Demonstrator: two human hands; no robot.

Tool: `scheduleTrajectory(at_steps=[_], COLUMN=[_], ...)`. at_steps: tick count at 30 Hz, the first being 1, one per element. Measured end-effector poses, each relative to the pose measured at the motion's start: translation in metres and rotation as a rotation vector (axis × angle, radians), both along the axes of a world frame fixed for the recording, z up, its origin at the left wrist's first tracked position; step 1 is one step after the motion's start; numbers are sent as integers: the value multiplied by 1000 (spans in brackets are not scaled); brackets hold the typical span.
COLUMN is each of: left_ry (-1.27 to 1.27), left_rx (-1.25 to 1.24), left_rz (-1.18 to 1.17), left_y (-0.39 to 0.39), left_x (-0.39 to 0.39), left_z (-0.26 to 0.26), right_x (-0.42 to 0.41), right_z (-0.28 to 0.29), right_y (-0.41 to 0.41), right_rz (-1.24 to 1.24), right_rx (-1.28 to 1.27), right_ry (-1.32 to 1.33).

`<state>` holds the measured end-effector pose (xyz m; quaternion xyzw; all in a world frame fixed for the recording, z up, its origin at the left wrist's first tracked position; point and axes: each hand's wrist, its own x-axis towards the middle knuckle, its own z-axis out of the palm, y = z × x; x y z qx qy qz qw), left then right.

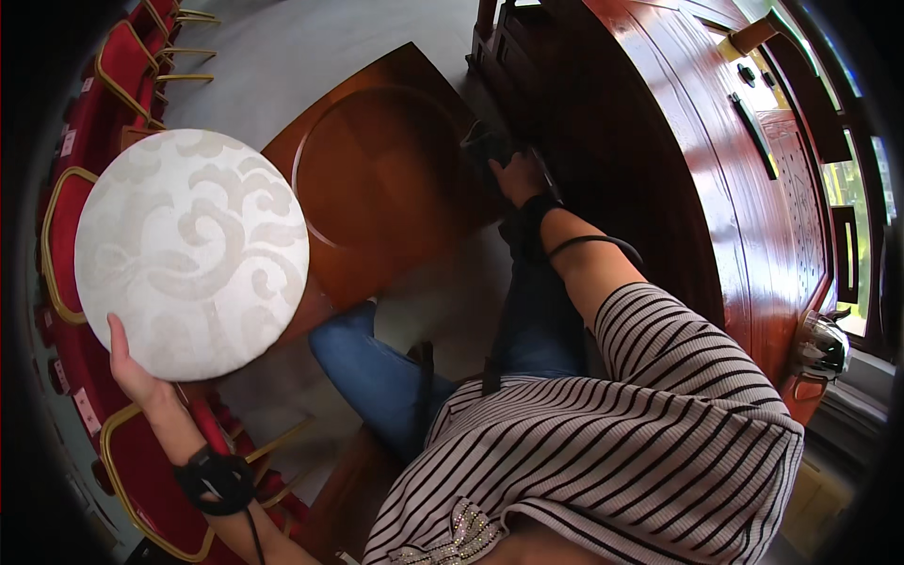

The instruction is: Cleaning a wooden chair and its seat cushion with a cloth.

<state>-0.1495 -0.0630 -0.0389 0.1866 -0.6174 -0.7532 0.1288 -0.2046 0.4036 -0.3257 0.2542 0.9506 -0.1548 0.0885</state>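
A round cushion [191, 254] in white cloth with a pale scroll pattern is held up at its lower edge by my left hand [138, 374]; the thumb lies on its face and the other fingers are hidden behind it. Before me stands a brown wooden stool [381, 162] with a circular outline in its top. The cushion overlaps the stool's left side in view. My right hand [521, 176] is at the stool's right side, in shadow, closed around a dark cloth [487, 145]. Black bands wrap both wrists.
A glossy red-brown wooden table [706, 162] rises close on my right, bearing a tea tray [801, 183], a dark stick-like object [754, 134] and a shiny kettle [823, 346]. Red chairs with gold frames [67, 240] line the left. Grey floor [261, 63] shows beyond the stool.
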Motion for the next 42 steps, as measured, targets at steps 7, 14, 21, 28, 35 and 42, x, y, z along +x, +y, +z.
scheduleTrajectory(at_steps=[7,14,21,28,35,42], left_ry=[124,249,244,1,-297,-809], left_rx=[-247,-442,-152,328,477,-480], left_rz=[82,117,150,77,-75,-170], left_y=[4,73,125,144,127,125], left_x=[-1,28,6,-46,-51,-48], left_z=[5,-3,-28,-141,-240,-265], right_x=[33,35,32,31,30,29], right_z=[20,2,1,-14,-20,-27], right_y=[-38,-45,-52,-54,-57,-56], right_rz=[-129,-204,-322,-350,-376,-385], right_rx=[110,114,89,177,201,242], right_ry=[-83,-126,37,264,228,259])
